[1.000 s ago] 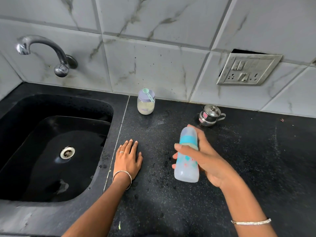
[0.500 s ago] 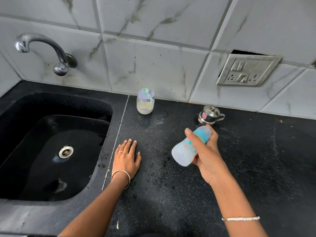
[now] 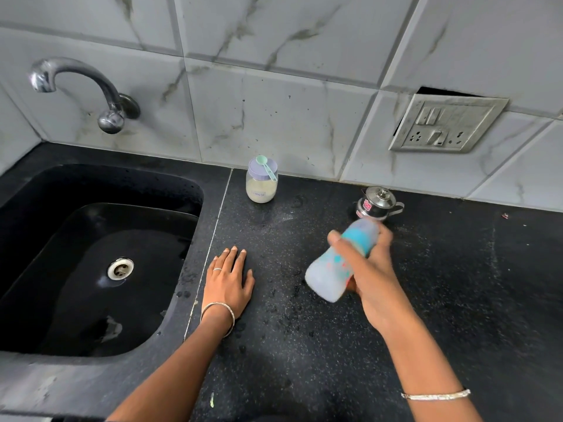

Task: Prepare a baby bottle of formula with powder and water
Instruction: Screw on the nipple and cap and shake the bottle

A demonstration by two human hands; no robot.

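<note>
Grip should be firm: right hand (image 3: 373,280) clasps the tilted, blurred baby bottle (image 3: 330,277), probably shaking it; left hand (image 3: 228,281) lies flat, released.

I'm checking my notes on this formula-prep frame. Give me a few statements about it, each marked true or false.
1. The right hand grips the baby bottle, which is tilted. True.
2. The left hand holds the scoop. False: the left hand lies flat on the counter, and the scoop rests on top of the powder jar.
3. The powder jar is open. False: its purple lid is on.
4. A small steel pot stands on the counter near the wall. True.
</note>
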